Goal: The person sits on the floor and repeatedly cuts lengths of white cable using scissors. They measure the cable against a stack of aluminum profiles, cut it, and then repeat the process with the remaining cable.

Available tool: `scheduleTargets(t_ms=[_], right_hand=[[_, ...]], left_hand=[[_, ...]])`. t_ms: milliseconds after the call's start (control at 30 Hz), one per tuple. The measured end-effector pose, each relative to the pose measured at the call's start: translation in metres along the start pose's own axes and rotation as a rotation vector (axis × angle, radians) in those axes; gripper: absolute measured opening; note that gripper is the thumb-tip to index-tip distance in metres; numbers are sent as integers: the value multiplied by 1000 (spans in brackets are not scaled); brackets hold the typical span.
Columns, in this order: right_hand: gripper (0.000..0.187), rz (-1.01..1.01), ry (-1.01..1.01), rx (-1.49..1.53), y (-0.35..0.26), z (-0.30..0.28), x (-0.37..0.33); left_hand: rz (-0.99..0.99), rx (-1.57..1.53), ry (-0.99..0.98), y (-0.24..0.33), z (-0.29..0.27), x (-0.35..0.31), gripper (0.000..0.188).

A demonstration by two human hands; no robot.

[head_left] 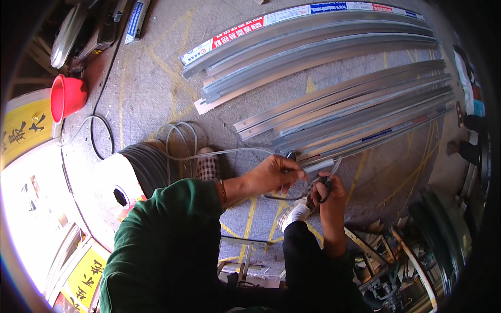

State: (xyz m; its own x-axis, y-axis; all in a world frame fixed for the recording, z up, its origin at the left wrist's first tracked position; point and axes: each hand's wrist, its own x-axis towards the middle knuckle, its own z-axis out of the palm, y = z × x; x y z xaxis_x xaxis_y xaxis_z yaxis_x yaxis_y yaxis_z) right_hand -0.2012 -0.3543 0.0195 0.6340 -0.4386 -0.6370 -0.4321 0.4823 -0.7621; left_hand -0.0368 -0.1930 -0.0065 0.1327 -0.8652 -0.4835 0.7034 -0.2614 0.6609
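My left hand (271,175) is closed, with thumb and fingers pinched on a thin grey strip (235,151). The strip runs back in loose loops to a large spool (128,175) wound with dark grey strip, at my left. A short pale flat piece (318,166) juts from the left fingertips toward the right hand. My right hand (332,197) is wrapped round a pair of scissors (326,192), fingers at the dark handle loops. Their blades point up and away, beside the end of the pale piece. The fingers partly hide the scissors.
Long metal profiles (323,47) lie in bundles on the concrete floor ahead, and another bundle (355,109) sits nearer. A red bucket (68,97) stands at far left. Metal frames and machine parts (386,261) crowd the lower right. Another person's dark-clothed leg (472,151) shows at the right edge.
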Motion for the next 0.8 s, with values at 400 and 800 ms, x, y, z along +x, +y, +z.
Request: scheduleTargets(t_ms=[400, 800], right_hand=[[16, 46, -135, -19, 4, 5, -7], [19, 45, -221, -44, -1, 7, -7]], left_hand=[[-149, 120, -107, -11, 11, -9, 23], [578, 525, 1423, 143, -100, -150, 34]])
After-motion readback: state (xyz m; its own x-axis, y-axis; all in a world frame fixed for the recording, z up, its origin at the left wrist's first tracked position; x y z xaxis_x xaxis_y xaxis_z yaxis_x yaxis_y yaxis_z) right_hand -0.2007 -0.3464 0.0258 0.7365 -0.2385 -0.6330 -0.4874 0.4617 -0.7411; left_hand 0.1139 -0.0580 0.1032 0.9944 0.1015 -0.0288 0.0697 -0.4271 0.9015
